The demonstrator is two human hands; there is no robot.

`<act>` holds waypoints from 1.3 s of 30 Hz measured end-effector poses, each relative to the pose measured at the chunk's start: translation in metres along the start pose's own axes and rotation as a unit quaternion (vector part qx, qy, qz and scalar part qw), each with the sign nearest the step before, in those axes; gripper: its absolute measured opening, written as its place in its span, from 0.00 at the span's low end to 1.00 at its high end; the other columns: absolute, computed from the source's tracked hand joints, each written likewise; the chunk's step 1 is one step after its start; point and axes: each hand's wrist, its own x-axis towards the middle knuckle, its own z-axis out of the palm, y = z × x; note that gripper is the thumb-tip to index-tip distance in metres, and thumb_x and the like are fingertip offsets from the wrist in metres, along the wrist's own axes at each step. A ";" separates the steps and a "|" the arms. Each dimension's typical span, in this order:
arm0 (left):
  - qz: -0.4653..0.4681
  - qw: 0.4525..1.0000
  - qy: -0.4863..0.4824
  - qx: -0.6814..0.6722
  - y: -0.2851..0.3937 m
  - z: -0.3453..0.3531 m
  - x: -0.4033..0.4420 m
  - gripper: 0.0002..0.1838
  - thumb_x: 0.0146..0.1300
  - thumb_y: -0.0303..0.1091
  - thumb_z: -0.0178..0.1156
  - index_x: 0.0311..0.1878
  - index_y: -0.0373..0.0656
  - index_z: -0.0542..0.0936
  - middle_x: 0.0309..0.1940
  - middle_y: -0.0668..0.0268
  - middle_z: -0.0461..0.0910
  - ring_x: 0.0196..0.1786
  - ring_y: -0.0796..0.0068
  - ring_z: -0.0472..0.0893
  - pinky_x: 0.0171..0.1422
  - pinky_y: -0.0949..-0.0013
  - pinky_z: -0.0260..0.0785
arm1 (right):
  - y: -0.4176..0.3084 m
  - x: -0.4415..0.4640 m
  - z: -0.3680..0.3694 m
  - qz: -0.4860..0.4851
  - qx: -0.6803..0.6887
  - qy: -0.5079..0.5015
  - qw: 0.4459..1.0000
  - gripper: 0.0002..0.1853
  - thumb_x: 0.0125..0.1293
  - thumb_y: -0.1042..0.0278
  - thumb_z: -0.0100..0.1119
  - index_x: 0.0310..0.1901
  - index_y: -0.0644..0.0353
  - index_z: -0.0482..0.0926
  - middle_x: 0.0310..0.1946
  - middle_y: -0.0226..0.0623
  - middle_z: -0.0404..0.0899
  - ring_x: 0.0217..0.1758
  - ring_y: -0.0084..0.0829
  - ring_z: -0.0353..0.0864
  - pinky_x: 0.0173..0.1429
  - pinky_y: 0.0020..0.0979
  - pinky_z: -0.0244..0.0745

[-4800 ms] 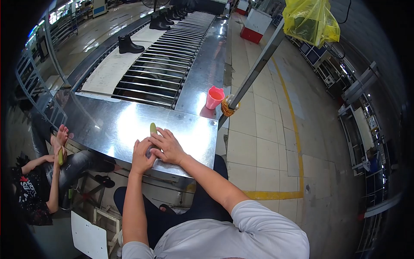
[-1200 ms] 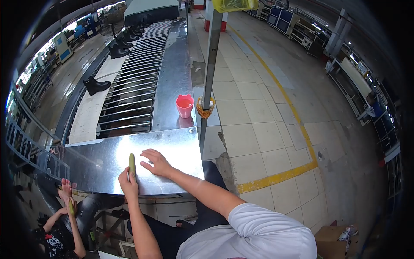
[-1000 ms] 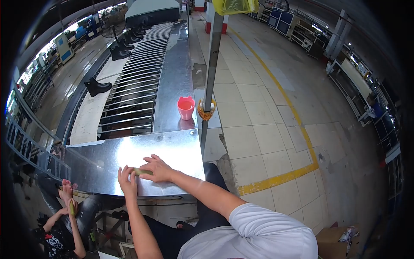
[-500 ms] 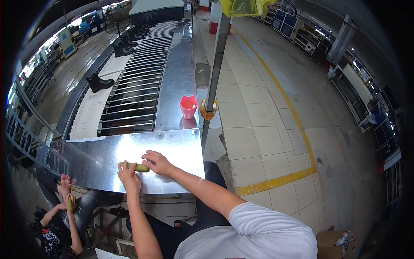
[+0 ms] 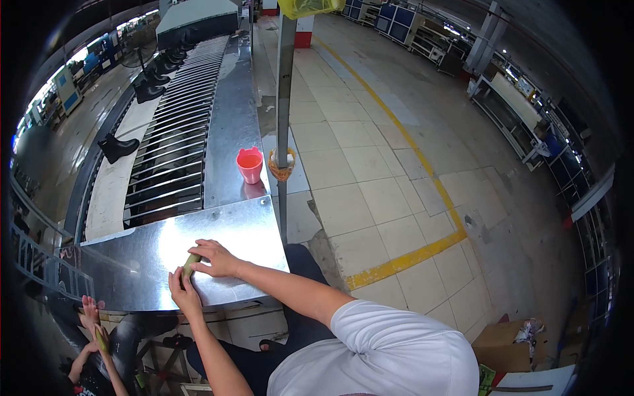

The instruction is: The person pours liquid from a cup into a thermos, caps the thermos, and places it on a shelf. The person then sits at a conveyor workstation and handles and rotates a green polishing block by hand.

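Observation:
A long green fruit [image 5: 191,263], its exact kind unclear, lies tilted over the metal tabletop [image 5: 231,231]. The fingers of my right hand [image 5: 216,259] curl around its upper end from the right. Lower down, my left hand [image 5: 185,294] grips the near end, and its fingertips partly cover the skin. Both hands are close together near the front edge of the metal surface.
A pink cup [image 5: 250,165] stands beside the roller conveyor [image 5: 165,155]. Black boots [image 5: 117,147] line its left side. A metal post [image 5: 284,99] carries an orange holder [image 5: 281,165]. At lower left, another person's hand [image 5: 99,343] holds a similar green fruit.
The green fruit has turned from nearly level to a steep slant. My right hand has closed around its far end. The whole view has shifted as my head turned right.

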 end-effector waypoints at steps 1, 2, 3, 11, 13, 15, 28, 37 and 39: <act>0.018 1.000 0.002 0.009 -0.002 0.001 -0.001 0.15 0.74 0.23 0.59 0.61 0.37 0.83 0.64 0.51 0.83 0.79 0.39 0.68 0.80 0.47 0.62 | 0.001 0.000 0.002 -0.027 -0.029 0.028 0.999 0.29 0.70 0.45 0.68 0.63 0.59 0.83 0.55 0.48 0.87 0.75 0.48 0.74 0.82 0.51 0.60; 0.036 0.999 0.008 0.016 -0.004 0.005 0.000 0.15 0.74 0.24 0.60 0.61 0.37 0.83 0.64 0.51 0.84 0.78 0.39 0.68 0.80 0.47 0.62 | 0.003 0.002 0.000 -0.024 -0.030 0.025 0.999 0.28 0.69 0.46 0.69 0.61 0.59 0.84 0.52 0.47 0.88 0.71 0.47 0.77 0.80 0.51 0.61; 0.019 0.998 0.057 0.034 0.000 0.010 0.000 0.15 0.74 0.25 0.61 0.61 0.36 0.83 0.64 0.52 0.83 0.78 0.39 0.69 0.80 0.47 0.61 | 0.001 0.002 -0.004 -0.022 -0.029 0.020 0.999 0.26 0.69 0.47 0.70 0.59 0.59 0.85 0.49 0.46 0.88 0.67 0.46 0.79 0.79 0.50 0.63; -0.002 0.977 0.024 0.210 0.026 0.018 0.004 0.21 0.72 0.47 0.65 0.62 0.46 0.84 0.67 0.53 0.81 0.77 0.41 0.70 0.82 0.33 0.52 | 0.007 0.004 0.002 -0.070 0.019 0.118 0.990 0.21 0.67 0.57 0.73 0.55 0.62 0.86 0.51 0.48 0.87 0.63 0.51 0.81 0.69 0.49 0.74; 0.060 0.978 -0.007 0.198 0.024 0.016 -0.002 0.21 0.70 0.42 0.65 0.63 0.49 0.84 0.68 0.51 0.79 0.79 0.38 0.67 0.83 0.33 0.49 | 0.017 -0.003 0.001 -0.082 -0.040 0.131 0.987 0.21 0.67 0.57 0.72 0.56 0.62 0.86 0.54 0.49 0.87 0.66 0.51 0.80 0.72 0.51 0.72; 0.072 0.977 -0.014 0.202 0.021 0.007 0.000 0.20 0.69 0.37 0.64 0.63 0.52 0.85 0.72 0.50 0.75 0.80 0.35 0.63 0.84 0.31 0.47 | 0.005 0.001 0.006 -0.079 -0.062 0.064 0.993 0.21 0.68 0.57 0.71 0.56 0.62 0.86 0.55 0.48 0.88 0.66 0.51 0.81 0.75 0.54 0.68; 0.064 0.991 -0.034 0.109 0.038 -0.003 -0.006 0.25 0.62 0.33 0.63 0.64 0.49 0.84 0.73 0.54 0.74 0.82 0.38 0.61 0.84 0.28 0.47 | -0.009 0.002 -0.007 -0.133 -0.080 0.021 0.988 0.22 0.69 0.58 0.71 0.60 0.61 0.85 0.62 0.49 0.85 0.70 0.53 0.78 0.76 0.48 0.68; 0.015 0.997 0.013 0.077 0.043 0.000 -0.004 0.19 0.67 0.33 0.63 0.60 0.50 0.86 0.67 0.58 0.81 0.79 0.41 0.67 0.82 0.30 0.50 | -0.020 0.001 -0.013 -0.074 -0.005 0.044 0.996 0.18 0.69 0.61 0.71 0.56 0.61 0.86 0.55 0.48 0.87 0.63 0.51 0.83 0.70 0.46 0.73; 0.031 0.996 -0.059 0.057 0.045 -0.008 -0.006 0.19 0.68 0.34 0.64 0.61 0.51 0.85 0.64 0.65 0.84 0.79 0.44 0.68 0.82 0.31 0.51 | -0.022 0.002 -0.010 -0.111 -0.051 0.031 0.992 0.20 0.69 0.59 0.70 0.57 0.61 0.86 0.56 0.48 0.87 0.66 0.52 0.81 0.72 0.48 0.71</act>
